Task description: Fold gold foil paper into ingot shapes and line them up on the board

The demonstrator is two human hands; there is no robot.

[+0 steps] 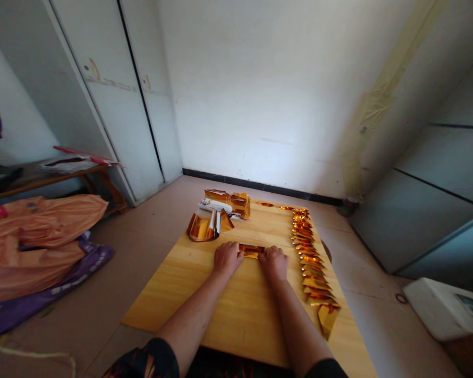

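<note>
Nearest, two forearms (195, 310) reach in over the table (228, 315), a broad wooden surface that offers firm backing for handwork. Just beyond them, the left hand (227, 257) and right hand (275, 262) hold a gold foil strip (252, 252) between them, one at each end. The fingers are drawn in narrow on its ends; exactly how the thumbs sit, I cannot tell. For a clean result, I would match the pressure on both sides, with the long edges parallel, since thin, shiny stock like this probably creases easily and shows every slip. Light, even contact should serve better than a hard pinch.

To the right runs a row of folded foil pieces (314, 283), closely lined up along the table's side; a stray sleeve or elbow could upset it. Farther off, left of centre, curled foil sheets (202, 227) lie in front of a foil stack (240, 206), beyond the left hand.
</note>
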